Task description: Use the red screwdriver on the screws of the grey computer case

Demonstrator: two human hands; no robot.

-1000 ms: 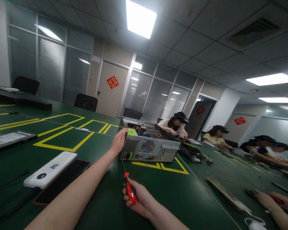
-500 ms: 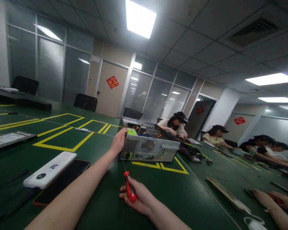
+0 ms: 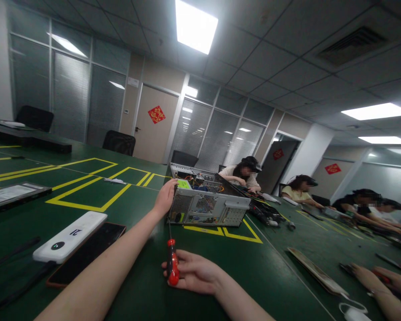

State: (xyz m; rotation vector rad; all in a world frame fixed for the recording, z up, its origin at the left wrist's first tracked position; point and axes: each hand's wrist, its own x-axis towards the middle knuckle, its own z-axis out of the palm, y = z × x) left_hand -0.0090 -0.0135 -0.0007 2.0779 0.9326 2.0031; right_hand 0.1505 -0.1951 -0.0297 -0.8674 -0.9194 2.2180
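A desktop computer case (image 3: pixel 220 203) lies on the green table with its rear panel toward me and its upper side uncovered, showing wires and a metal box with a bright green label (image 3: pixel 183 184). My left hand (image 3: pixel 166 196) grips the case's near left corner, fingers bent over the edge beside that label. In my right hand (image 3: pixel 190 270) is a screwdriver (image 3: pixel 172 265) with a red and black handle, held loosely between thumb and fingers. Its shaft points up to the lower left corner of the rear panel; whether the tip meets a screw is too small to tell.
On the left lie a white power bank (image 3: pixel 71 236) with a cable, a dark phone (image 3: pixel 90 254) and a hard drive (image 3: pixel 16 198). Black cables (image 3: pixel 270 214) sit right of the case. A co-worker's hands (image 3: pixel 370 278) are at the right edge, near another phone (image 3: pixel 316 271).
The screwdriver's handle has swung left and now stands more upright, with my right hand's fingers shifted around it. My left hand and the computer case have stayed in place.
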